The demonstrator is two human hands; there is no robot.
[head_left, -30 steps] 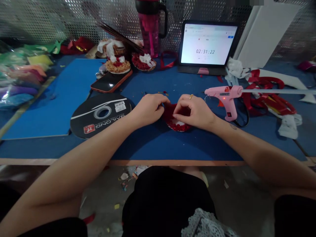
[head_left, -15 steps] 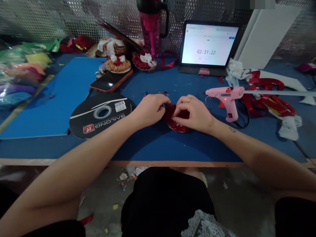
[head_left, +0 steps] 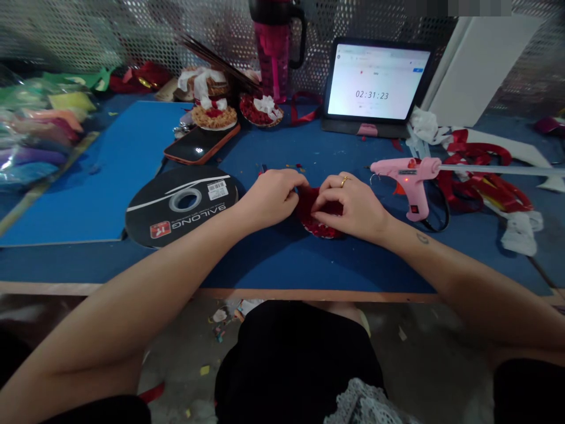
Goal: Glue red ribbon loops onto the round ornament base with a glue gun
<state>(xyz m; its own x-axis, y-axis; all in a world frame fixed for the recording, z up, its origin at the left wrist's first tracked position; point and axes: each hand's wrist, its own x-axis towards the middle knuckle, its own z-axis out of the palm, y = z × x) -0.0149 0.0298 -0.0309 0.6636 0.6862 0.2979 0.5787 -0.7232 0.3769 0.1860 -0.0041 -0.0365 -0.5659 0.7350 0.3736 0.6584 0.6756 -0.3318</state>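
In the head view, a small round red ornament [head_left: 324,229] with a pale, speckled edge lies on the table in front of me. Dark red ribbon [head_left: 308,203] rises over it between my hands. My left hand [head_left: 276,197] is closed in a pinch at the ribbon's far left side. From the right, my right hand [head_left: 353,203], with a ring on one finger, pinches the ribbon with thumb and forefinger. Both hands hide part of the ornament, and the fingertips of the left are turned out of sight.
A black ribbon spool [head_left: 207,203] lies to the left, near a phone [head_left: 203,144]. At right rests a pink glue gun [head_left: 408,171] with its stick, beside tangled red ribbon [head_left: 468,153]. Behind stand a tablet [head_left: 377,82], a pink bottle [head_left: 271,59] and finished-looking wreaths [head_left: 214,116].
Both hands keep their pinch in almost the same place. The whole view has shifted slightly, and the tablet's clock has advanced one second.
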